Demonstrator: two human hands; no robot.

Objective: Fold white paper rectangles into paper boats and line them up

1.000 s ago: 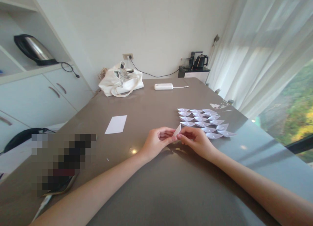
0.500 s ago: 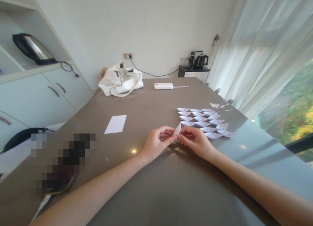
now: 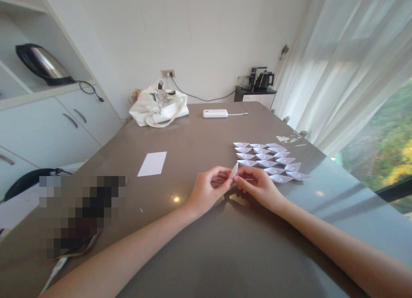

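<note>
A small folded white paper is pinched between both my hands, just above the table, with one pointed corner facing up. My left hand closes on it from the left, thumb against its lower part. From the other side my right hand grips its lower right edge with thumb and forefinger. The paper's lower portion is hidden by my fingers. Just beyond my right hand, several white paper boats stand in rows. A flat sheet of white paper lies to the left of my left hand.
A white handbag sits at the table's far left and a white power bank with a short cable at the far middle. Paper scraps lie by the right edge. A blurred-out dark object is at the near left.
Both hands keep hold of the folded paper in nearly the same spot. Its angle and my fingers have shifted very slightly; the boats and the sheet have stayed put.
</note>
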